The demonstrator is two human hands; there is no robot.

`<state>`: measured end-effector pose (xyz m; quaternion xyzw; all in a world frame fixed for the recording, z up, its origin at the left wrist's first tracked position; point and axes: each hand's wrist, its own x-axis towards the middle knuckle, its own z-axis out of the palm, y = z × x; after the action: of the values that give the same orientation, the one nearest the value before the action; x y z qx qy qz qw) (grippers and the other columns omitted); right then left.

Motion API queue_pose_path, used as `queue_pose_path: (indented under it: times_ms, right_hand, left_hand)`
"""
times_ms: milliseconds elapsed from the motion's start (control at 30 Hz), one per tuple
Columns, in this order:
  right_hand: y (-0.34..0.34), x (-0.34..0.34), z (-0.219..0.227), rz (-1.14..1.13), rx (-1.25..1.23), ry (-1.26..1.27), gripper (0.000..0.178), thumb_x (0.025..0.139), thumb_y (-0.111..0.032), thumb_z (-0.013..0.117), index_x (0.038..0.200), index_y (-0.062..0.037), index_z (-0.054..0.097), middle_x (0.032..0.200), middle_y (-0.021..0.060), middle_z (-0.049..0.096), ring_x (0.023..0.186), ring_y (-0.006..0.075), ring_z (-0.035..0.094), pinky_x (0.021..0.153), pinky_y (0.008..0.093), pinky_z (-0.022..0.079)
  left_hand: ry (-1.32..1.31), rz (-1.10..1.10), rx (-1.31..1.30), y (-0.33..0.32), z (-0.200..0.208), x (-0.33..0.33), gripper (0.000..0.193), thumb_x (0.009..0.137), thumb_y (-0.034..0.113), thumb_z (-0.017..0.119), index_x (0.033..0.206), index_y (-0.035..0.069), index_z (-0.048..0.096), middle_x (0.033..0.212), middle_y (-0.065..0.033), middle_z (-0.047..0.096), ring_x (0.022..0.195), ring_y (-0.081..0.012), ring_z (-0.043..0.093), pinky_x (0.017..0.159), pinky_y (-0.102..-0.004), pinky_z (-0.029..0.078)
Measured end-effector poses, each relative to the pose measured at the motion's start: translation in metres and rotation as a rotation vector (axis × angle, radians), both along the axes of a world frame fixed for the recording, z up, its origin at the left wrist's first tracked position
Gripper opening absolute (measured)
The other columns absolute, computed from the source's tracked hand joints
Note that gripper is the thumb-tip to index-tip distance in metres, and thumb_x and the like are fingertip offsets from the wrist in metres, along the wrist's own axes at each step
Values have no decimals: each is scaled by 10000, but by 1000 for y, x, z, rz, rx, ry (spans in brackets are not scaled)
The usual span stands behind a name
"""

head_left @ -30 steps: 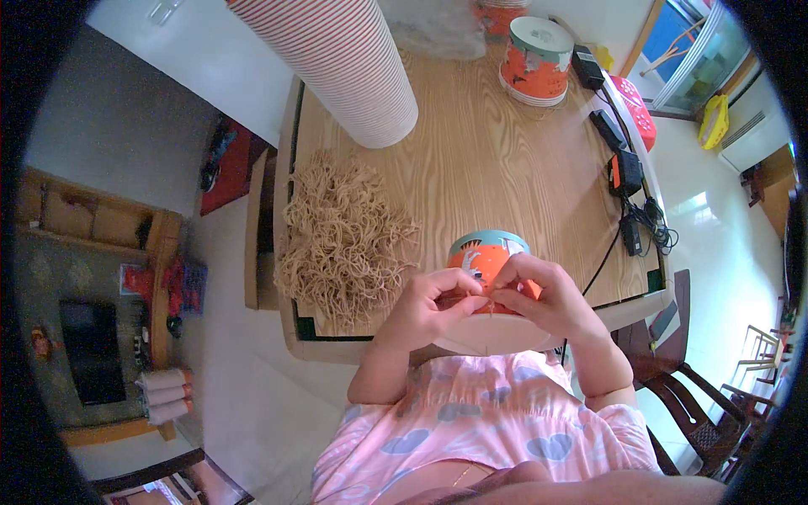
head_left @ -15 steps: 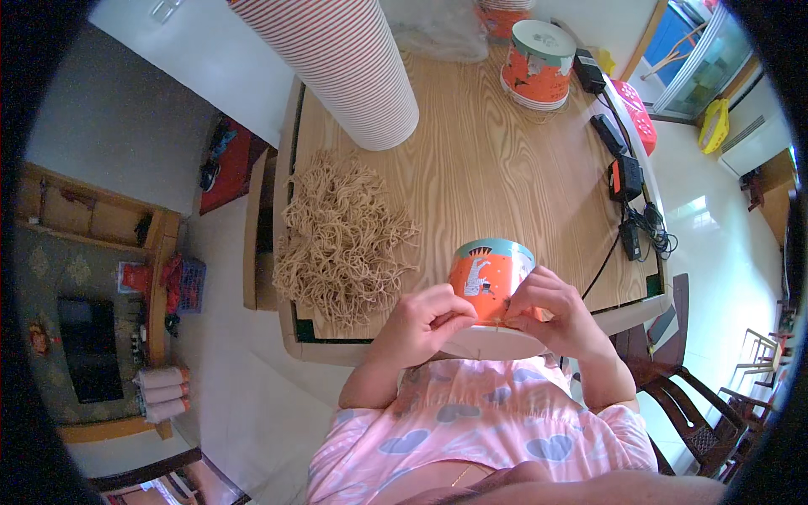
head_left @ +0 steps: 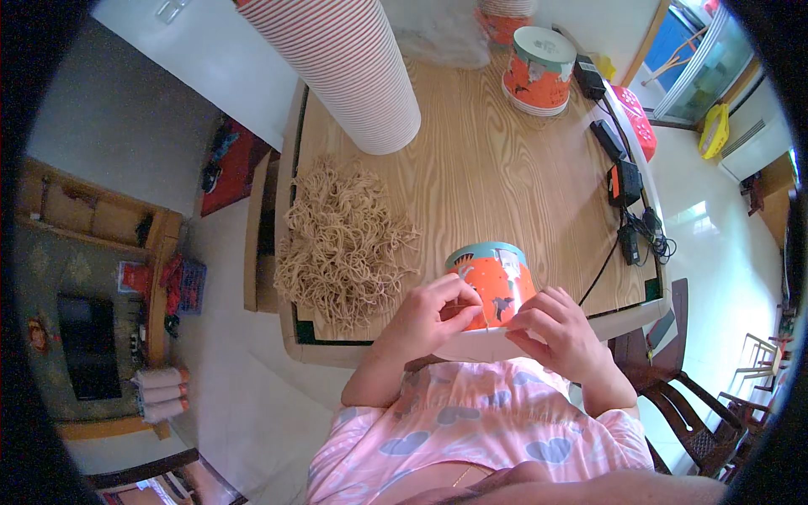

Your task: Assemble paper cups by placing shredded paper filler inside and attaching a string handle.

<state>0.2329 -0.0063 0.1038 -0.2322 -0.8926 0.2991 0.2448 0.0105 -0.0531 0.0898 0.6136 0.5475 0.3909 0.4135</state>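
Note:
An orange paper bucket [head_left: 505,282] with a teal band and animal prints stands bottom-up at the near table edge, its white rim towards me. A thin tan string [head_left: 486,318] lies against its side near the rim. My left hand [head_left: 433,316] is closed at the bucket's left side, thumb and forefinger pinching the string. My right hand [head_left: 551,328] is at the rim's right side, fingers curled with thumb and forefinger close together; what lies between them is too small to make out. A heap of tan strings [head_left: 345,244] lies left of the bucket.
A tall leaning stack of white-rimmed paper buckets [head_left: 362,93] stands at the far left. More orange buckets [head_left: 539,76] sit upside down at the far right, near a clear plastic bag [head_left: 442,38]. Black adapters and cables [head_left: 627,185] run along the right table edge.
The bucket has turned, bringing a different print to face me, and has shifted slightly left. My left hand has risen a little with the string, and my right hand has slid slightly along the rim.

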Motion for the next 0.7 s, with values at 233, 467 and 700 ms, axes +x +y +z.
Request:
queue_pose_path:
  times_ms: [233, 467, 700]
  right_hand:
    - [0, -7, -5, -17, 117, 6, 212, 735, -110, 690, 927, -91, 603, 885, 46, 540, 804, 230, 536, 685, 355, 423]
    - [1, -9, -4, 0, 126, 17, 290, 700, -71, 683, 985, -87, 629, 879, 49, 530, 803, 228, 535, 667, 344, 437]
    - [3, -15, -7, 69, 73, 100, 260, 715, -38, 663, 972, -34, 621, 898, 80, 539, 805, 266, 530, 710, 360, 468]
  left_hand:
    - [-64, -170, 19, 5, 0, -13, 177, 758, 45, 711, 933, 63, 697, 784, -29, 602, 721, -122, 579, 611, -248, 452]
    - [-81, -219, 11, 5, -1, -18, 102, 761, 71, 715, 856, 48, 687, 770, -33, 601, 692, -145, 574, 597, -276, 449]
    - [165, -141, 75, -1, 10, -3, 105, 746, 66, 723, 809, 29, 648, 779, -56, 579, 702, -166, 581, 609, -275, 454]
